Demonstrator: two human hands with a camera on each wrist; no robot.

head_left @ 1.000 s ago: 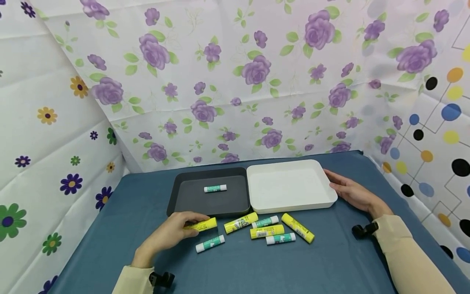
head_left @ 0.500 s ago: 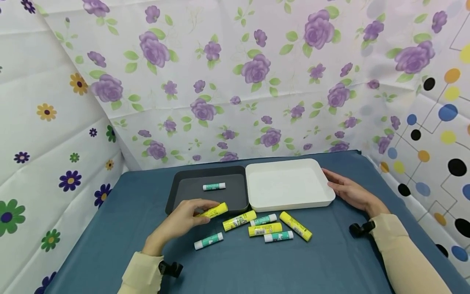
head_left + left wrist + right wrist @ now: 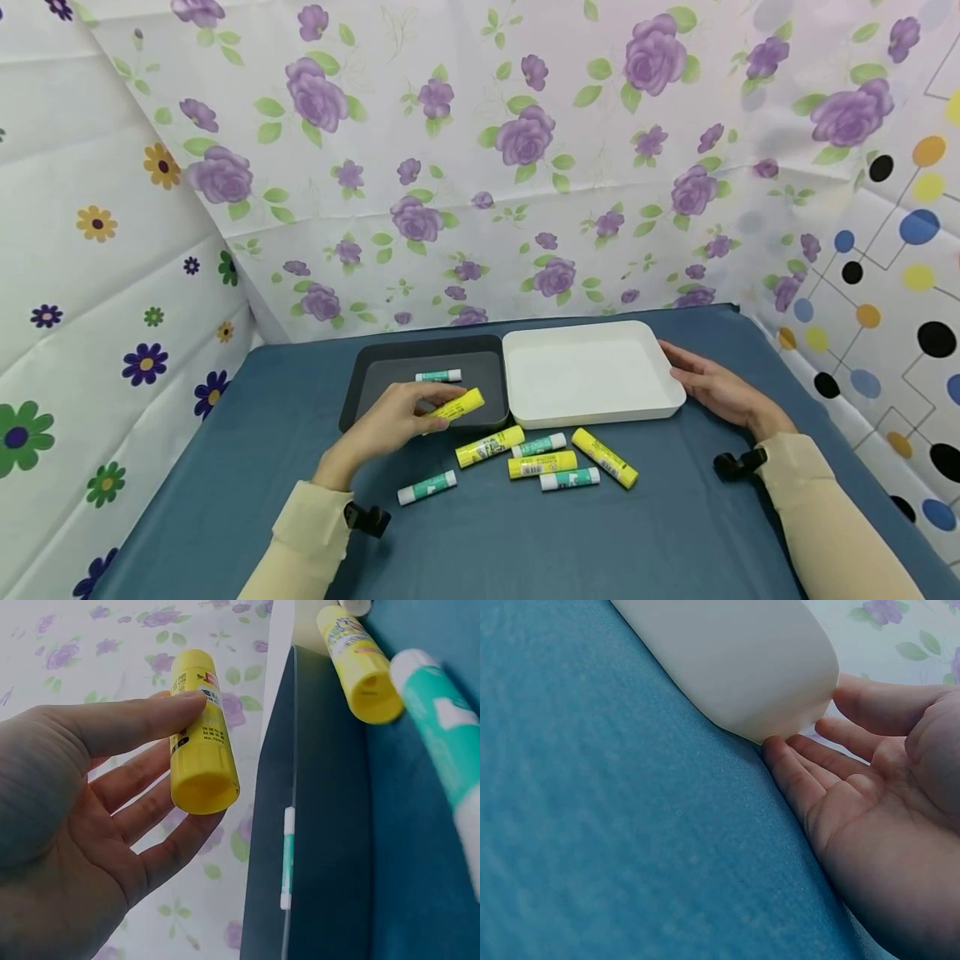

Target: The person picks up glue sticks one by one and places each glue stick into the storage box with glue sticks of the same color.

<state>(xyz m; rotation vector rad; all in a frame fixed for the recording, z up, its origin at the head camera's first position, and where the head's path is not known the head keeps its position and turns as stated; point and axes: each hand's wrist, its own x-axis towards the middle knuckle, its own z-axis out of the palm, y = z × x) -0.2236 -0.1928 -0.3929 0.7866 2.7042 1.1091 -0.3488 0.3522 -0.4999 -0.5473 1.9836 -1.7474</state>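
Observation:
My left hand (image 3: 390, 422) pinches a yellow glue stick (image 3: 459, 405) between thumb and fingers, raised over the front part of the black tray (image 3: 365, 367). In the left wrist view the same yellow glue stick (image 3: 202, 742) points one end toward the camera. Inside that tray lies a green-and-white glue stick (image 3: 438, 376), partly covered by the hand. At the right end of the white tray (image 3: 592, 375), my right hand (image 3: 720, 392) touches the outer wall with extended fingers. The right wrist view has its fingertips against the white tray's corner (image 3: 780, 690).
In front of the trays lie more yellow glue sticks (image 3: 490, 446) and green-and-white ones (image 3: 427, 487), several in all. One yellow stick (image 3: 604, 457) is slanted at the right of this group. Blue cloth (image 3: 480, 550) covers the table; flowered sheets (image 3: 450, 167) hang behind it.
My left hand has lifted the yellow glue stick from near the black tray's front edge and carried it up and rightward over that tray. The right hand stays at the white tray.

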